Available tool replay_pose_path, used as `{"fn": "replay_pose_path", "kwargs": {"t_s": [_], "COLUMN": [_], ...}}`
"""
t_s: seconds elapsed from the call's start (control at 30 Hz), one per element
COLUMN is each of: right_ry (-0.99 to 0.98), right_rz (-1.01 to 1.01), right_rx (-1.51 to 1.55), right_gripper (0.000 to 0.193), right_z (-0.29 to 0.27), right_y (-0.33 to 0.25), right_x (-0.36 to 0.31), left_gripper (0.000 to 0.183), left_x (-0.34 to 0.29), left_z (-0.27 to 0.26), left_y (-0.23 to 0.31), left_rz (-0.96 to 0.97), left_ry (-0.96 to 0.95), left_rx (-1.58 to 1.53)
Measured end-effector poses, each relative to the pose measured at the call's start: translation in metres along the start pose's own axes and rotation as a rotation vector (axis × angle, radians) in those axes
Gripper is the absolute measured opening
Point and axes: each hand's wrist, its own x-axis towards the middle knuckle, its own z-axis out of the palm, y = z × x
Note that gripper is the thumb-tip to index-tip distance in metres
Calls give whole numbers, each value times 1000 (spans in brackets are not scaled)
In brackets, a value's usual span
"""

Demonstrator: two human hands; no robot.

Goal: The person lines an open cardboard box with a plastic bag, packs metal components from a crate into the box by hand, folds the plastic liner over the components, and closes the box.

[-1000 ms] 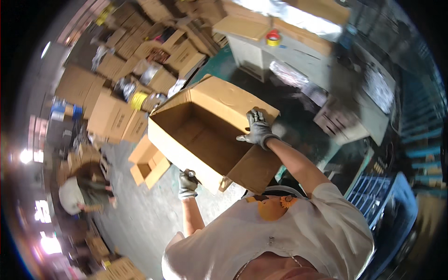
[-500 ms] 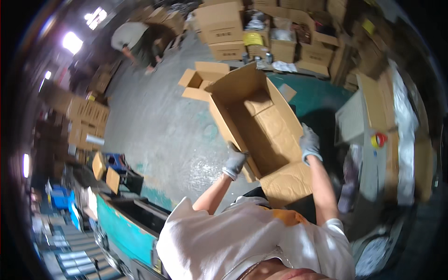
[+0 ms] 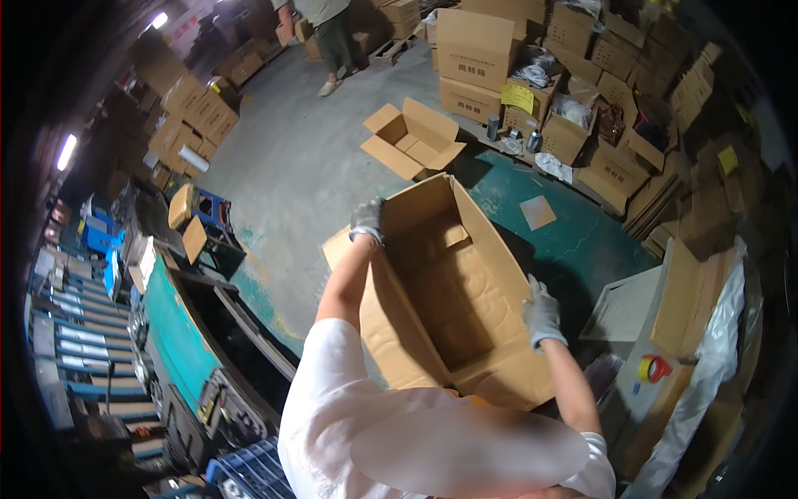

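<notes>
A large open cardboard box [image 3: 453, 308] is in front of me, its inside and creased bottom showing. My left hand [image 3: 366, 220], in a grey glove, is closed over the top edge at the box's far left corner. Beneath that forearm a long flap [image 3: 391, 324] hangs outward on the left side. My right hand [image 3: 542, 313], also gloved, grips the rim of the right wall, with part of its fingers hidden by the cardboard. The near flap [image 3: 511, 378] lies folded toward my body.
A smaller open carton [image 3: 413, 140] stands on the floor beyond. Stacked cartons [image 3: 474, 62] line the back right. To my left is a green-sided workbench [image 3: 179, 324]; to my right, a red tape roll [image 3: 654, 368] lies on a grey surface. Another person [image 3: 331, 41] stands far off.
My left hand has moved from the near left side to the far left corner. The left flap now spreads outward. The person at the back has straightened up.
</notes>
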Motion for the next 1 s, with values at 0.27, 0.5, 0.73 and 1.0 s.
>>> {"fn": "replay_pose_path", "kwargs": {"t_s": [0.27,0.5,0.73,1.0], "right_ry": [-412,84,765,1194], "right_rz": [-853,-1114,-959,-1072], "right_rx": [-427,-294,479,472], "right_gripper": [63,26,24,52], "right_z": [-8,14,-156,-136], "right_y": [-3,56,47,33], "right_x": [-91,-51,18,-120], "left_gripper": [46,73,48,43], "left_x": [-75,-252,-392,-481], "left_z": [-30,-35,-59,-52], "left_y": [38,11,-29,-42], "left_rz": [-134,-137,-429,-456], "left_ry": [33,614,764,670], "left_rx": [-42,-584,-1220,-1624]}}
